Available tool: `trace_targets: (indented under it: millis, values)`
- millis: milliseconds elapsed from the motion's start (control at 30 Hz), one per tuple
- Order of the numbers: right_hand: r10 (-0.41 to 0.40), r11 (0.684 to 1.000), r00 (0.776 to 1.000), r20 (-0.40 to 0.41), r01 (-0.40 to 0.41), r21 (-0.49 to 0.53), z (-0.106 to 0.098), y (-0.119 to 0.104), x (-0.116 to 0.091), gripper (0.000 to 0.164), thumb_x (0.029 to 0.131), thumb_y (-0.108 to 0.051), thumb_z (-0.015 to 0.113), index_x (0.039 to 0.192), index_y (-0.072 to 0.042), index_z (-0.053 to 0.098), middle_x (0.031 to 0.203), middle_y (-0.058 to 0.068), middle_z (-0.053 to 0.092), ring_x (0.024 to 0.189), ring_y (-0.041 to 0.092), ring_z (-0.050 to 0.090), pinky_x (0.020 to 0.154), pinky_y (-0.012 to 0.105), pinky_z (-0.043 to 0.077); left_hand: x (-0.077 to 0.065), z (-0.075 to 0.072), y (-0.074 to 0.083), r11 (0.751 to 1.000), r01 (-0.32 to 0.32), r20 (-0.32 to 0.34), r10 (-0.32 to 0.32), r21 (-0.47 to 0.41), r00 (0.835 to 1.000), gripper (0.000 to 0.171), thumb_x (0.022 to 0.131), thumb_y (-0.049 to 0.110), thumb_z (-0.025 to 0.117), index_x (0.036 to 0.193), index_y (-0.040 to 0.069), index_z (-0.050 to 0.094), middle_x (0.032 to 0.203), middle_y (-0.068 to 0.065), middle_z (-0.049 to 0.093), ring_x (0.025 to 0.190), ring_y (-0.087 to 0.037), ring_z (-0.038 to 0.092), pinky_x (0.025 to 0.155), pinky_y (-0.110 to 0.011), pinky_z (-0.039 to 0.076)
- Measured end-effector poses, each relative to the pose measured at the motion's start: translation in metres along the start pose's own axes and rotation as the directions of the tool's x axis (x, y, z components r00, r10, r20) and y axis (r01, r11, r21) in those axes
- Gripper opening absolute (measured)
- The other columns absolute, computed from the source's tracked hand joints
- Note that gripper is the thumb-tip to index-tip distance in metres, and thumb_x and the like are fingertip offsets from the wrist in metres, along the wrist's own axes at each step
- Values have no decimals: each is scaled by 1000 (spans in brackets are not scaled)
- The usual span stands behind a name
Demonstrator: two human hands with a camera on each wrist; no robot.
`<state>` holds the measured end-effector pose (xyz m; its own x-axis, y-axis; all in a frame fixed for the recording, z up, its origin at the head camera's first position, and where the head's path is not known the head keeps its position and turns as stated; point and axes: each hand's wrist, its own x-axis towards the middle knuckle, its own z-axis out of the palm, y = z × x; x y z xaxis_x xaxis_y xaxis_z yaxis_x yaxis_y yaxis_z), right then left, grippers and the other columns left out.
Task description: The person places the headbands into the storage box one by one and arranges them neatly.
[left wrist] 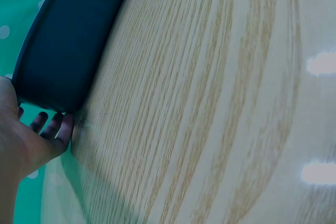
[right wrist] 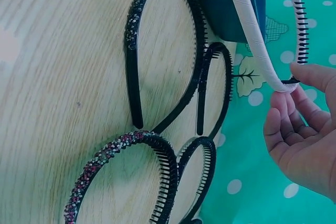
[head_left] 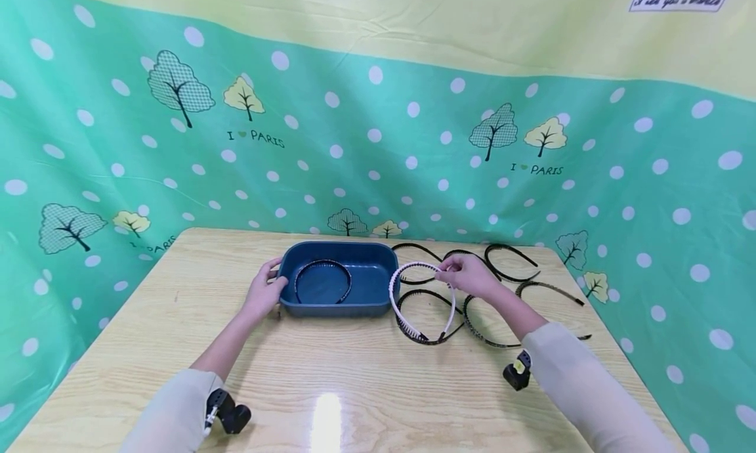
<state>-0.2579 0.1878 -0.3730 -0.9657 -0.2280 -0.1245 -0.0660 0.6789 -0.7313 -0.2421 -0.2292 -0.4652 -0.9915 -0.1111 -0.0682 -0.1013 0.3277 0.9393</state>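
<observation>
L hand (head_left: 264, 292) gripping blue bin (head_left: 339, 310), 1 dk hairband (head_left: 323, 262) inside; R hand (head_left: 470, 276) pinching wht hairband (head_left: 392, 290), near bin

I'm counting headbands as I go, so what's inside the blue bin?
One dark headband shows in the blue bin, toward its left side. The bin's near wall hides the strip just behind it, so whether anything small lies there can't be seen.
</observation>
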Motion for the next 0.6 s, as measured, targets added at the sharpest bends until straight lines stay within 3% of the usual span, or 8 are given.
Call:
trace_targets:
  millis: [600]
  values:
    - [43,998,999,4,-43,39,3,-10,7,26,87,-23,64,104,-5,63,75,3,56,66,17,54,55,25,44,0,-1,1,1000,-2,2,2,0,1000,54,94,12,41,147,11,28,135,-26,42,117,-37,49,82,-32,51]
